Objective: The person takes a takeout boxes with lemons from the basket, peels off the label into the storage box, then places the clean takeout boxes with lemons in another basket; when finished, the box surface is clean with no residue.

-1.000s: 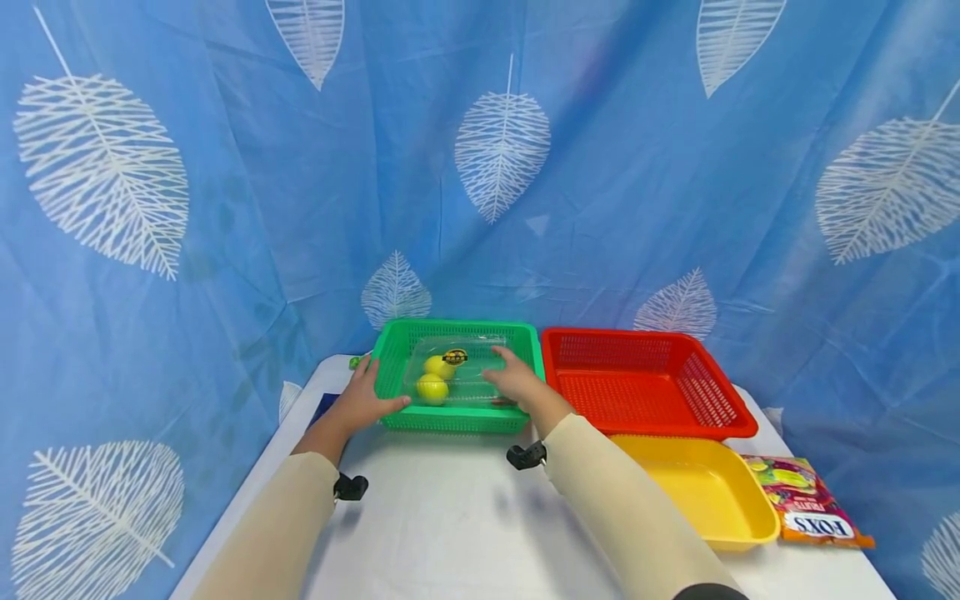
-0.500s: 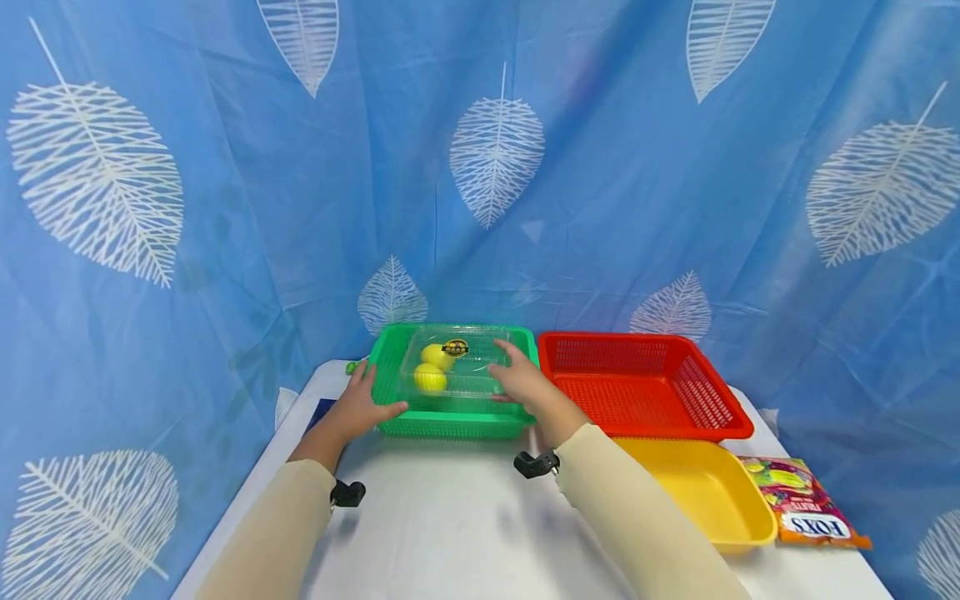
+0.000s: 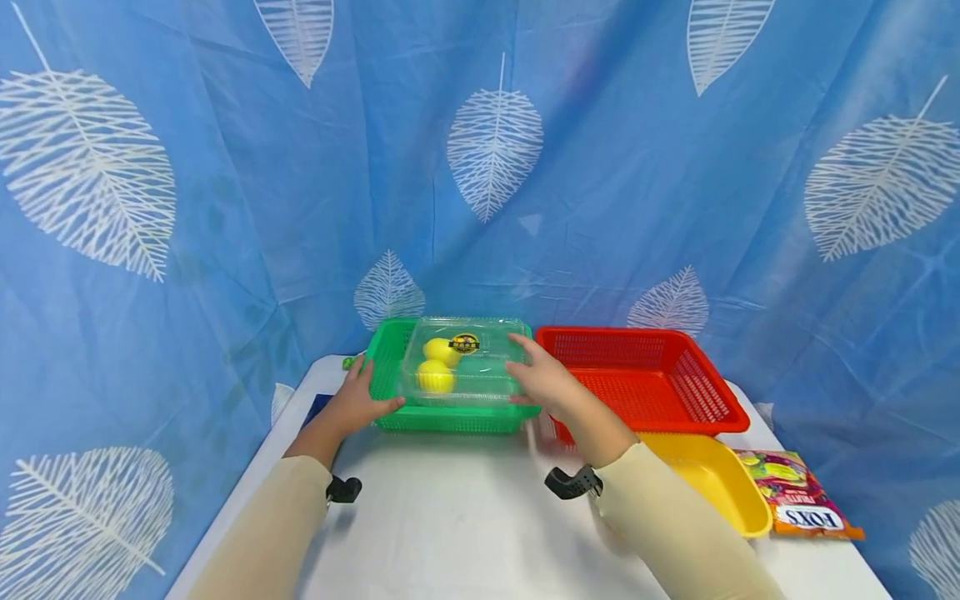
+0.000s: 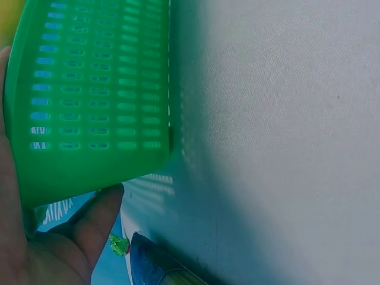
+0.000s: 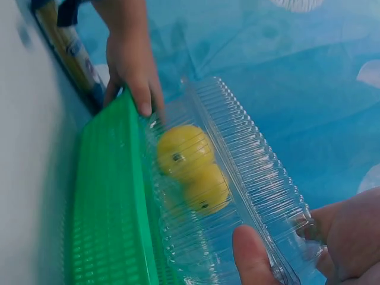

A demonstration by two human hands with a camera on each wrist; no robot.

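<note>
My left hand (image 3: 354,408) grips the near left corner of a green plastic basket (image 3: 450,422), thumb over the front rim and fingers along the left side. In the left wrist view its fingers show at the end of the basket wall. My right hand (image 3: 553,385) holds the right end of a clear plastic clamshell box (image 3: 483,379), with the thumb (image 5: 252,255) on the near side and the fingers across from it. Inside the box, two round yellow fruits (image 5: 185,151) lie at the left end. The box is raised at the basket's rim and overlaps it. A black label (image 3: 464,343) marks its lid.
A red basket (image 3: 738,423) stands right of the green one. In front of it is a yellow tray (image 3: 756,525), partly behind my right sleeve, with a Fox's candy bag (image 3: 806,500) beside it. A dark blue packet (image 4: 155,264) lies near my left hand. A blue curtain (image 3: 585,208) hangs behind.
My right hand has lifted the clear box from inside the green basket and moved it rightward and up to the rim. My left hand stays on the basket's corner.
</note>
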